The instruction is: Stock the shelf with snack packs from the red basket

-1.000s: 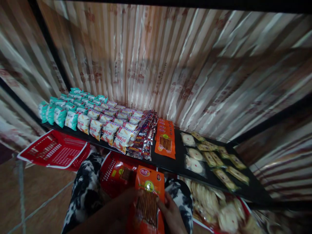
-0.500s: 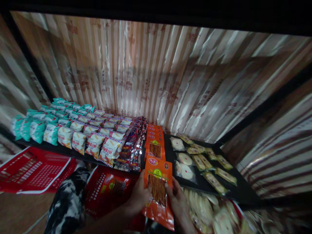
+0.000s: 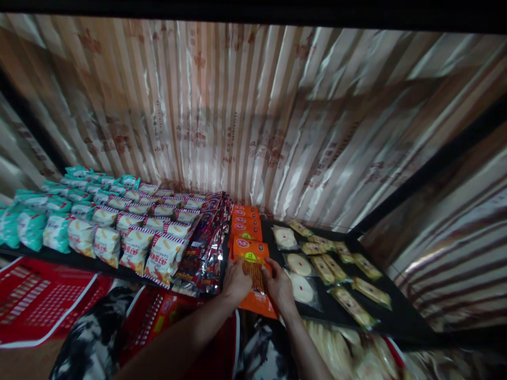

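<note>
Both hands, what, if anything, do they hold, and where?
An orange packet, by its sides: left hand at its left edge, right hand at its right.

My left forearm, bare, slants up and rightward from the bottom edge, left of centre; my right forearm, also bare, leans up and leftward from the bottom edge, right of centre. Just below the middle of the frame, my left hand and right hand face each other, slightly apart, fingers bent in a grip.
</note>
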A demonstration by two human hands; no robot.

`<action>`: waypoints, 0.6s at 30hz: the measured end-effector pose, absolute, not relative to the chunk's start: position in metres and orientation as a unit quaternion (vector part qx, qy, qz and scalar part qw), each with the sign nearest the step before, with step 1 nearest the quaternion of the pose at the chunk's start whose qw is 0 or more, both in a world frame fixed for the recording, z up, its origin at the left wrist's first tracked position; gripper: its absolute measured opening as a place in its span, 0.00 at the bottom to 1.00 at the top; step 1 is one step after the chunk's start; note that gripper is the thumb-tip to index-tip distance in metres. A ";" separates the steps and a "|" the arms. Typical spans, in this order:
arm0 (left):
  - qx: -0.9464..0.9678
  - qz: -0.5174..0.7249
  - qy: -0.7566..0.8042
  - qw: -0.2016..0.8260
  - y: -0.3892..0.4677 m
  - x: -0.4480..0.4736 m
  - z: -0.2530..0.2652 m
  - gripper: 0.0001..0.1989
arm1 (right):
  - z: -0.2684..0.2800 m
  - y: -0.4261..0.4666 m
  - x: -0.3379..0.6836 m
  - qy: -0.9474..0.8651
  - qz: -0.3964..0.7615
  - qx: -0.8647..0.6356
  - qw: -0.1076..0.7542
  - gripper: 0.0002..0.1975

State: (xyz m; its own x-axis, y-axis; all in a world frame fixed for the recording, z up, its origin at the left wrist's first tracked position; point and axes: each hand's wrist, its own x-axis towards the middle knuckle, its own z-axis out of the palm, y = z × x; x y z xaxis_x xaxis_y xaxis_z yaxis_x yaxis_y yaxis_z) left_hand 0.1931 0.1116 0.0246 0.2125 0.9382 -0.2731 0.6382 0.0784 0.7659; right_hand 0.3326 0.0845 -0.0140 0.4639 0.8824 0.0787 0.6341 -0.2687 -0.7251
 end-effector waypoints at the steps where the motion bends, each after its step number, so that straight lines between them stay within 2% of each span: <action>1: 0.657 0.174 0.605 0.416 0.116 0.195 0.025 0.24 | -0.013 0.089 0.333 -0.492 0.170 -0.780 0.345 0.24; 12: 0.668 0.144 0.638 0.356 0.144 0.206 0.018 0.23 | -0.011 0.121 0.335 -0.517 0.140 -0.806 0.251 0.22; 18: 0.676 0.130 0.640 0.340 0.144 0.208 0.019 0.22 | -0.016 0.126 0.337 -0.522 0.129 -0.809 0.235 0.21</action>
State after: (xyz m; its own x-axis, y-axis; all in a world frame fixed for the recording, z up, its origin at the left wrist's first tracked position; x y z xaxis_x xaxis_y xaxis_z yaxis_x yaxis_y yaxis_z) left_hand 0.2081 0.1440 0.0190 0.1466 0.9544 -0.2600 0.7776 0.0513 0.6267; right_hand 0.3366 0.1259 -0.0159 0.4209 0.9064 0.0360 0.7846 -0.3439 -0.5158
